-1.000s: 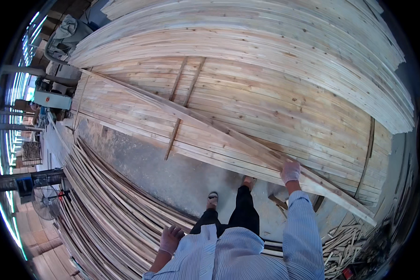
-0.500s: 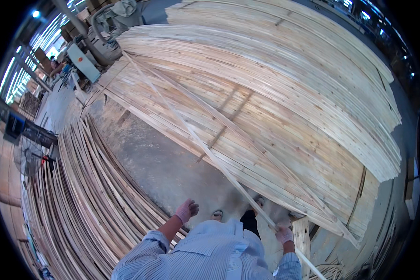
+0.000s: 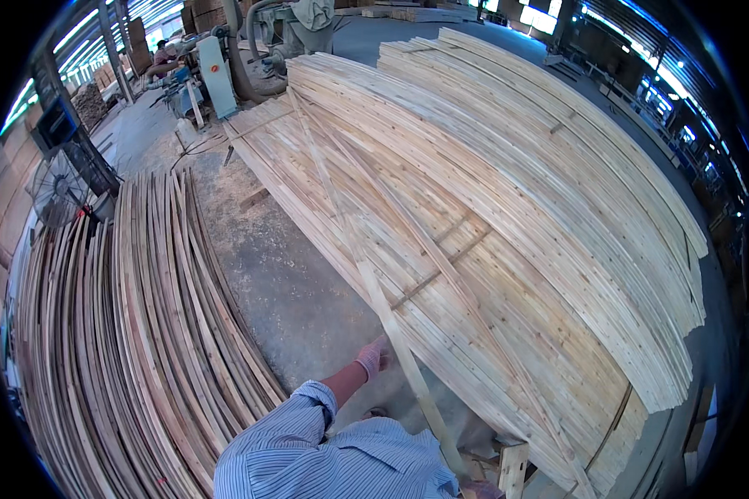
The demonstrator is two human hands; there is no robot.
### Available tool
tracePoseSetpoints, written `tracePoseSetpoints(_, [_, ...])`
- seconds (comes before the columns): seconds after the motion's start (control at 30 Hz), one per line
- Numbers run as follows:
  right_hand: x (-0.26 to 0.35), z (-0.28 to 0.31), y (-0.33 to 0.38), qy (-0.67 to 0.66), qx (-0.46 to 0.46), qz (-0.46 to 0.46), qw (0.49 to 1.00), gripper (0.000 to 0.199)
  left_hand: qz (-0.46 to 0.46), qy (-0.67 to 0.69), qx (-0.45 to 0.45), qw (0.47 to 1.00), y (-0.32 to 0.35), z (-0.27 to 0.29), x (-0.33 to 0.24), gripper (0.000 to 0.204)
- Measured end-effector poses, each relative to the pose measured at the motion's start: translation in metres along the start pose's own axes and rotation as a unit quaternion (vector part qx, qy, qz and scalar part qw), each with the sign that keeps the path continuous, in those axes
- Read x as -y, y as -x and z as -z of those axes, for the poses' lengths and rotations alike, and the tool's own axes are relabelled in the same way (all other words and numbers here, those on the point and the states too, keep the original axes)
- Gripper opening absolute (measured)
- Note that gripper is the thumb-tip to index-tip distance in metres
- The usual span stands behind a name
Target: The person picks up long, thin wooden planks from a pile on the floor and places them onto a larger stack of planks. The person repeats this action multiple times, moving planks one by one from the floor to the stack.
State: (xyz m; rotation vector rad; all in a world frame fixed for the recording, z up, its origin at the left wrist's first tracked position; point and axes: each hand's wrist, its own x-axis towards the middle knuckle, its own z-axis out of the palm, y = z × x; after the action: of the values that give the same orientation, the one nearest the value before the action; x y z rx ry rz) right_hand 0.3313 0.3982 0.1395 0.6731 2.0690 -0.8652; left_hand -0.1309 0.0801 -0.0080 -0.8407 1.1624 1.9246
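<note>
A long, thin pale wooden strip (image 3: 394,327) slants from the far end of a broad layer of boards (image 3: 549,333) down to my right side. At the bottom edge my gloved right hand (image 3: 481,489) is closed round its near end, partly cut off by the picture's edge. My left hand (image 3: 373,358), also gloved, reaches forward beside the strip's middle with fingers apart, seemingly just short of touching it. Another narrow strip (image 3: 449,270) lies diagonally across the boards.
Rough wooden strips (image 3: 166,316) lie in a long stack at my left. Higher board stacks (image 3: 508,158) rise beyond the layer. A fan (image 3: 61,190) stands far left, a pale machine cabinet (image 3: 216,76) at the back. Sawdust covers parts of the concrete floor (image 3: 287,274).
My left hand has moved forward and right, toward the strip. My right hand now sits lower in the picture, still on the strip. The view has turned and shows more of the hall.
</note>
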Motion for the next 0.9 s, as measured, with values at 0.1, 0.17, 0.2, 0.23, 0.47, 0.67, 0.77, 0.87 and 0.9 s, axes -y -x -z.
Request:
tracePoseSetpoints(0.1, [0.01,-0.009,0.017,-0.015,-0.025,-0.041,0.999,0.022,0.003,0.051,0.077,0.996,0.043,-0.038,-0.012,0.043])
tracePoseSetpoints(0.17, [0.013,-0.011,0.027,-0.017,-0.035,-0.048,0.998,0.022,0.01,0.108,0.104,0.989,0.067,-0.051,-0.015,0.043])
tracePoseSetpoints(0.2, [0.014,-0.011,0.03,-0.015,-0.041,-0.049,0.998,0.022,0.014,0.137,0.101,0.985,0.066,-0.052,-0.011,0.041])
tracePoseSetpoints(0.23, [0.014,-0.01,0.031,-0.01,-0.043,-0.046,0.998,0.022,0.015,0.168,0.095,0.981,0.063,-0.049,-0.004,0.04])
tracePoseSetpoints(0.47, [-0.005,-0.011,0.044,-0.007,-0.056,-0.033,0.998,0.024,0.027,0.144,0.057,0.988,0.051,-0.037,0.059,0.035])
tracePoseSetpoints(0.67, [-0.029,-0.016,0.049,-0.005,-0.063,-0.02,0.998,0.026,0.041,0.081,0.008,0.996,0.084,-0.04,0.109,0.034])
tracePoseSetpoints(0.77, [-0.04,-0.018,0.053,0.001,-0.059,-0.014,0.998,0.027,0.03,0.058,0.002,0.998,0.103,-0.034,0.129,0.035])
tracePoseSetpoints(0.87, [-0.047,-0.018,0.054,0.011,-0.056,-0.007,0.998,0.029,0.019,0.057,-0.065,0.996,0.125,-0.033,0.144,0.037])
tracePoseSetpoints(0.9, [-0.048,-0.018,0.054,0.013,-0.054,-0.004,0.998,0.03,0.021,0.061,-0.068,0.996,0.125,-0.028,0.148,0.038])
